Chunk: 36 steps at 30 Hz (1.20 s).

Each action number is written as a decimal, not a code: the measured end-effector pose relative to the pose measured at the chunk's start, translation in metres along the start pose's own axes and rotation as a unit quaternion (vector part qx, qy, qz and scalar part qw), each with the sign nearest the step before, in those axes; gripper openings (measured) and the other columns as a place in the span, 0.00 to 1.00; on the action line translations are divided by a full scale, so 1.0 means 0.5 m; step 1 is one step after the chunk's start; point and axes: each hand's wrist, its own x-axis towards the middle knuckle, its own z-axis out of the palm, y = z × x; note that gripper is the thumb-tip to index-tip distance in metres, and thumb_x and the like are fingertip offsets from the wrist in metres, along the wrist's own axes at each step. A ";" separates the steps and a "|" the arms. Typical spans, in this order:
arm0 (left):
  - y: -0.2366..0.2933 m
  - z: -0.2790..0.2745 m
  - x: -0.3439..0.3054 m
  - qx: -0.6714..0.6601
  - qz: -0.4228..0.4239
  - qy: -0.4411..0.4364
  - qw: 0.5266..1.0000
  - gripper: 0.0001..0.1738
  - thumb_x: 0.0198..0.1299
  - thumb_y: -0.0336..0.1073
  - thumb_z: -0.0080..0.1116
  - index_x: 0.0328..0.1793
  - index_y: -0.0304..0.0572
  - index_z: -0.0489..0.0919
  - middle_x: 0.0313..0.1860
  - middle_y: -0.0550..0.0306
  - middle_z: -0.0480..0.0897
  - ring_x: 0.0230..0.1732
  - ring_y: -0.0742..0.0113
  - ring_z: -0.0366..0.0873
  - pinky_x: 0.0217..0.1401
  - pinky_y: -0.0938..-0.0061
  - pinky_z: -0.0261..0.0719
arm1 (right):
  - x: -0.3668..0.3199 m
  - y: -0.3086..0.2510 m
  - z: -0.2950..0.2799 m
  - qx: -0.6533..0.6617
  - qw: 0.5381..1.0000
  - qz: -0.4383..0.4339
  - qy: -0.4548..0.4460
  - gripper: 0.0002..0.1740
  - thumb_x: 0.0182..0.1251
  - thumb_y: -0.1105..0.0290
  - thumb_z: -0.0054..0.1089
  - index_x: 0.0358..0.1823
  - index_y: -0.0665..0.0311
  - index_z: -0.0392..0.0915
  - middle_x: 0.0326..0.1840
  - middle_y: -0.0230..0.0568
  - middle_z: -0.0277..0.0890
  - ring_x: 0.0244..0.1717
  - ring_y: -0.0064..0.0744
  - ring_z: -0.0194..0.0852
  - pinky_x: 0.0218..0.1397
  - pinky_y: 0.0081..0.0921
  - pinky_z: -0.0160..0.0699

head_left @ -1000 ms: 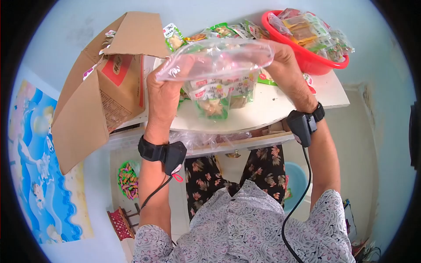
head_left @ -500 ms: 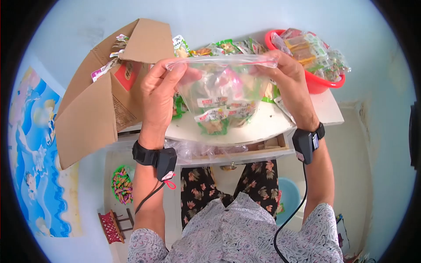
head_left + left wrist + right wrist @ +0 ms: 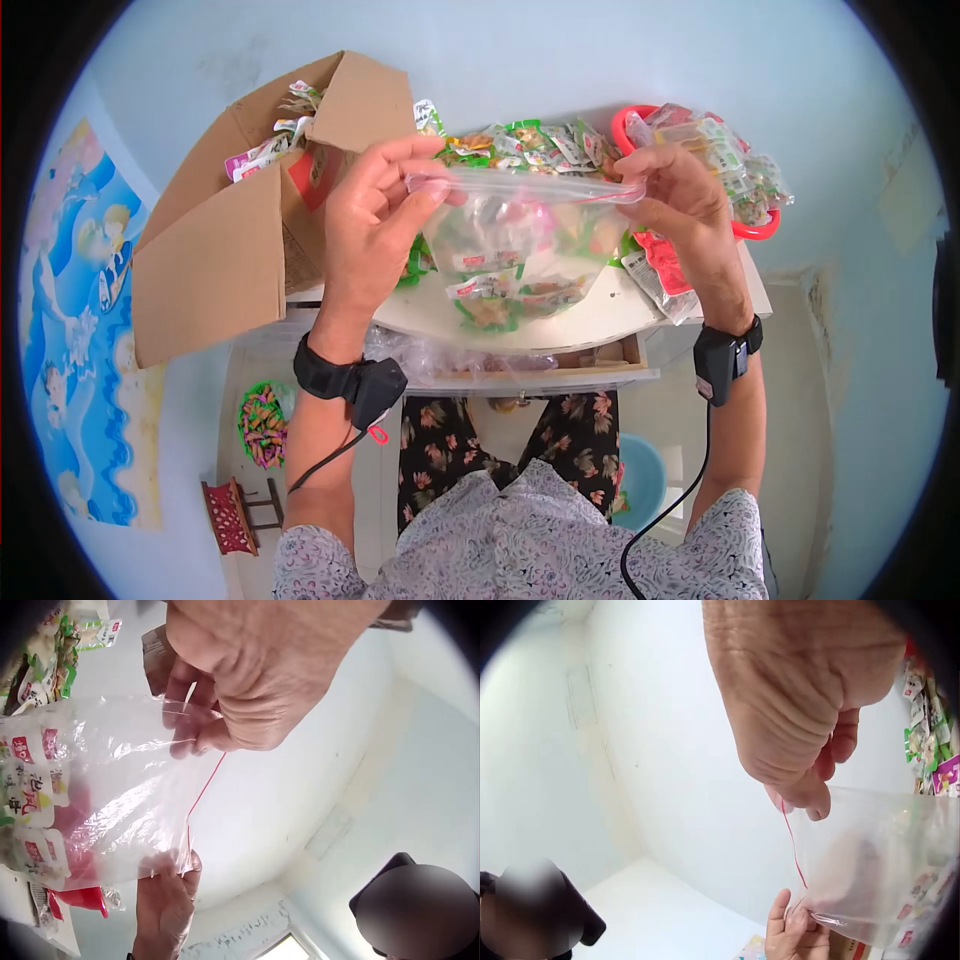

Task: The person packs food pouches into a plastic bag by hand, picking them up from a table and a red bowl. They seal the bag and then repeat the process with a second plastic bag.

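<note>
A clear zip-top plastic bag (image 3: pixel 470 232) with a red line along its mouth hangs between both hands over the white table. Several small snack packets (image 3: pixel 488 302) with green edges sit in its lower part. My left hand (image 3: pixel 378 225) pinches one top corner between thumb and fingers. At the opposite corner, my right hand (image 3: pixel 692 205) does the same. The mouth is stretched nearly straight between them, its two edges lying close together. In the left wrist view, the red line (image 3: pixel 201 795) runs from one hand to the other.
An open cardboard box (image 3: pixel 210 270) with packets at its top stands on the left. More snack packets (image 3: pixel 525 140) lie along the wall. A red basin (image 3: pixel 765 229) full of packets is at the back right. Below the white tabletop (image 3: pixel 590 318), a drawer (image 3: pixel 590 372) holding clear plastic is pulled out.
The bag's mouth, wide and rounded a second ago, is now drawn flat and straight. Both hands sit lower in the head view and have shifted their hold to the mouth's corners.
</note>
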 end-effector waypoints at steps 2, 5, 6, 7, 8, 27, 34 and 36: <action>-0.003 0.006 0.006 0.000 0.022 0.003 1.000 0.21 0.71 0.20 0.57 0.69 0.33 0.78 0.49 0.53 0.88 0.50 0.65 0.88 0.60 0.72 0.82 | -0.002 0.002 -0.008 0.011 0.999 0.028 -0.016 0.14 0.65 0.85 0.66 0.51 0.65 0.84 0.47 0.25 0.81 0.47 0.16 0.76 0.51 0.18 0.75; 0.001 0.008 0.009 -0.022 0.022 -0.005 1.000 0.20 0.71 0.20 0.55 0.68 0.32 0.79 0.50 0.52 0.88 0.51 0.64 0.88 0.61 0.71 0.82 | -0.002 -0.008 -0.010 -0.004 0.998 0.055 -0.036 0.11 0.65 0.85 0.67 0.46 0.64 0.84 0.46 0.25 0.79 0.46 0.16 0.76 0.51 0.18 0.75; -0.004 0.007 0.008 -0.015 0.026 -0.005 1.000 0.20 0.71 0.20 0.55 0.68 0.32 0.79 0.51 0.52 0.88 0.50 0.65 0.88 0.61 0.72 0.82 | -0.002 -0.012 -0.006 -0.004 0.998 0.051 -0.031 0.10 0.66 0.84 0.67 0.45 0.63 0.84 0.45 0.24 0.78 0.46 0.16 0.75 0.51 0.18 0.75; -0.005 0.006 0.002 -0.012 0.024 -0.001 1.000 0.19 0.71 0.20 0.55 0.67 0.32 0.80 0.51 0.52 0.88 0.50 0.65 0.89 0.60 0.72 0.82 | 0.000 -0.013 -0.004 -0.005 0.999 0.045 -0.026 0.10 0.66 0.84 0.67 0.44 0.63 0.84 0.45 0.24 0.78 0.45 0.16 0.75 0.51 0.19 0.75; -0.005 0.007 0.000 -0.010 0.026 0.003 1.000 0.18 0.72 0.20 0.55 0.66 0.33 0.81 0.51 0.52 0.88 0.49 0.65 0.89 0.60 0.72 0.82 | 0.005 -0.006 -0.025 -0.021 0.997 0.034 -0.071 0.08 0.67 0.83 0.66 0.43 0.62 0.83 0.44 0.26 0.77 0.48 0.18 0.75 0.52 0.20 0.75; 0.063 -0.049 0.021 0.291 0.142 -0.167 0.931 0.08 0.66 0.20 0.59 0.48 0.35 0.84 0.43 0.55 0.85 0.43 0.63 0.81 0.48 0.68 0.78 | 0.038 -0.086 -0.013 -0.369 0.914 -0.136 -0.102 0.06 0.65 0.76 0.71 0.40 0.66 0.82 0.38 0.38 0.82 0.37 0.38 0.79 0.42 0.31 0.78; 0.077 -0.043 0.014 0.395 0.175 -0.080 0.898 0.07 0.66 0.23 0.61 0.49 0.37 0.82 0.39 0.52 0.82 0.42 0.57 0.83 0.47 0.67 0.80 | 0.044 -0.084 -0.034 -0.485 0.849 -0.194 -0.076 0.05 0.68 0.79 0.69 0.40 0.68 0.81 0.38 0.37 0.84 0.42 0.28 0.83 0.48 0.28 0.82; 0.071 -0.041 0.008 0.338 0.125 -0.050 0.932 0.08 0.67 0.24 0.61 0.51 0.37 0.81 0.39 0.53 0.83 0.43 0.60 0.84 0.49 0.68 0.82 | 0.035 -0.070 -0.025 -0.408 0.902 -0.138 -0.038 0.04 0.70 0.78 0.68 0.41 0.69 0.81 0.37 0.36 0.84 0.42 0.26 0.83 0.49 0.27 0.82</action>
